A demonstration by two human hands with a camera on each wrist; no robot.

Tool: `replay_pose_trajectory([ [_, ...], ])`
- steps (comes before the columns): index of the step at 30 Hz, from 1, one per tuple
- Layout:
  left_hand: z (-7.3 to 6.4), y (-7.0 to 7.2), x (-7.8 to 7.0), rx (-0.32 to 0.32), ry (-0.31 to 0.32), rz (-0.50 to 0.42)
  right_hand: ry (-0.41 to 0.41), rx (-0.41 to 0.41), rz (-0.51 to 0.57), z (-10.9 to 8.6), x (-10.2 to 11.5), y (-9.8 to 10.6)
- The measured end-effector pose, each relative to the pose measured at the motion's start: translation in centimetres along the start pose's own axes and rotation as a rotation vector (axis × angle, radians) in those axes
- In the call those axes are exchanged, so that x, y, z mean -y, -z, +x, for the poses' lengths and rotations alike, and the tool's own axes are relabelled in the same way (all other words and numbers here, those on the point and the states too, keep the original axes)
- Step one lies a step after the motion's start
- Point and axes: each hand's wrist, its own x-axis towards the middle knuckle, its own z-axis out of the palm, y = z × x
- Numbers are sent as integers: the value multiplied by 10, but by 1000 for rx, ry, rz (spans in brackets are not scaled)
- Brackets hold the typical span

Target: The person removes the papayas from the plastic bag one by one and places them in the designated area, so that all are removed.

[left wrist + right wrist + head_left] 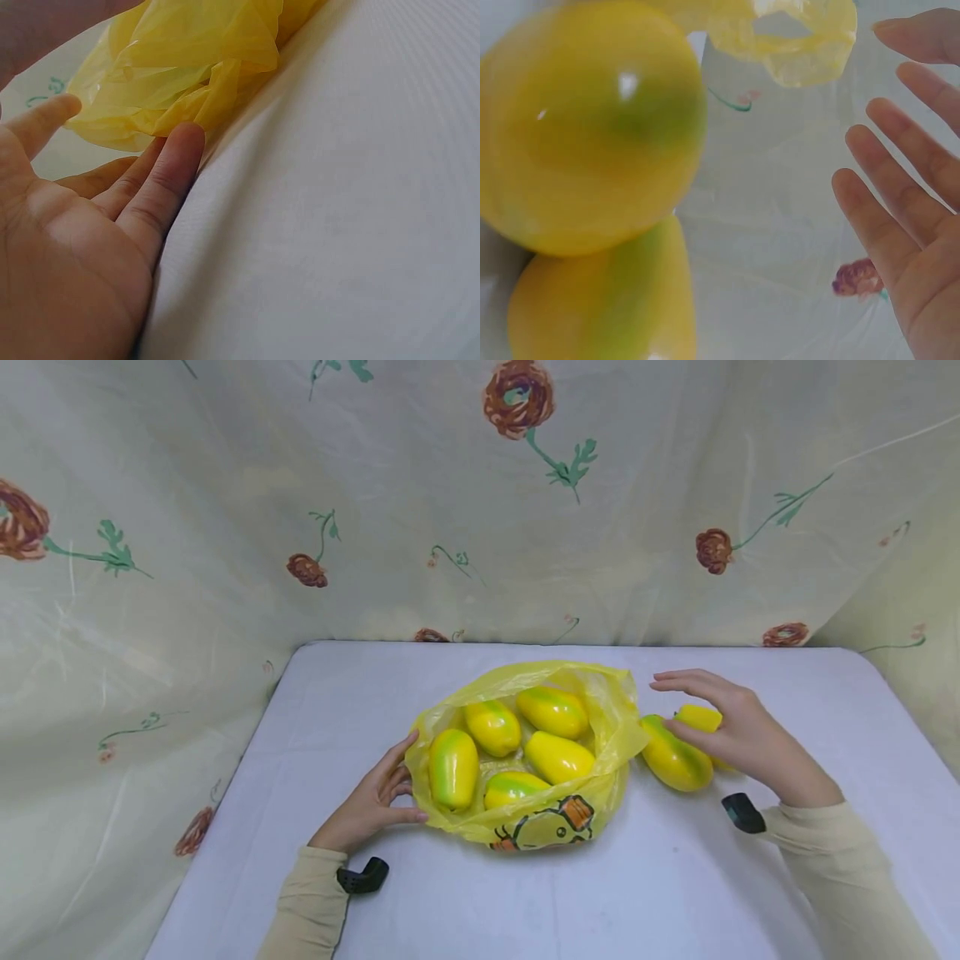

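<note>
Touching the left side of the bag, the left hand has its fingers fairly straight and grips nothing. That looks right for steadying: light pressure should do, as a hard push would likely fold the thin rim inward. The right hand is spread wide, thumb well away from the fingers, and holds nothing; it hovers by the loose fruit, to the right of the bag on the bench. A good grasp probably takes thumb and fingers round the fruit's middle, since the glossy skin may slip. The nearer one seems the easier to reach; the one behind is partly hidden by it and by the hand, so care is needed not to knock the first. Any fruit passing over the rim should clear the slack right edge, where the plastic could snag knuckles.

Counted from the near side: two black wrist devices, one per wrist; two hands; one bag, mouth up, with one cartoon print on its near wall. Five fruit show inside: one at the front, one left, one right, two at the back. Two show outside, making seven. Beyond hangs flowered cloth.
</note>
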Motion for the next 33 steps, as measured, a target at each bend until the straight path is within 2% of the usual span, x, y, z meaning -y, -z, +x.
replay_pose_trajectory([
  [6, 0, 0, 1, 3, -5, -4, 47, 37, -6, 8, 7, -3],
  [16, 0, 0, 1, 5, -11, 5, 42, 123, 11, 20, 18, -7],
  [21, 0, 0, -1, 0, -8, 8, 77, 149, 5, 26, 21, -11],
  [27, 0, 0, 0, -1, -11, 12, 23, 199, -15, 33, 31, -14],
  [33, 1, 0, 2, 2, -14, 15, 7, 177, -55, 35, 35, -12],
])
